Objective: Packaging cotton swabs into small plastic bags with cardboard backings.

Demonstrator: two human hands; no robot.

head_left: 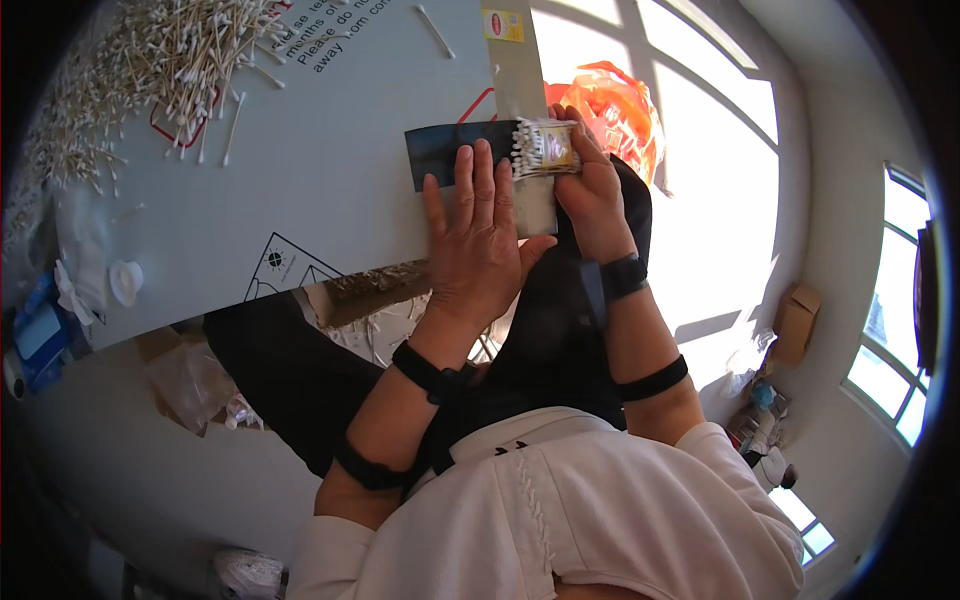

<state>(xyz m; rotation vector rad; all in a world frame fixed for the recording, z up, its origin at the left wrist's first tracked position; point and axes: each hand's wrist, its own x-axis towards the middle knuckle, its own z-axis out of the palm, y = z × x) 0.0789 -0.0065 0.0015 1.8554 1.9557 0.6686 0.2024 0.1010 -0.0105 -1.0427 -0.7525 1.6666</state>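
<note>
Left hand (475, 240): laid flat, palm down, fingers extended and a little apart, thumb out to the right. Nothing grasped in it. My fingertips lie on the dark strip (432, 158), over its lower part.

Right hand (597, 195): grasping the bundle (546, 148) at its right end, thumb on the near side, fingers on the far side and partly hidden. How hard I press, I cannot tell.

Bundle: many swabs packed side by side, yellow label facing up, white tips pointing left toward the strip. Position: at the right edge of the board (330, 190), its right end reaching past that edge. Whether it rests on the board or is held just above, I cannot tell. The strip's right end meets the tips or runs under them; contact unclear.

Board: grey, with printed marks. Large loose heap (190, 60) of swabs at upper left, sticks pointing every way. One lone swab (436, 32) lies near the top, well apart from the heap. A yellow card (503, 25) lies at the upper right edge.

Surroundings: orange bag (615, 105) beyond my right hand, in sunlight. White spool (126, 282) at the board's lower left; blue pack (42, 340) near it. Brown carton (797, 325) far right, by the wall.
</note>
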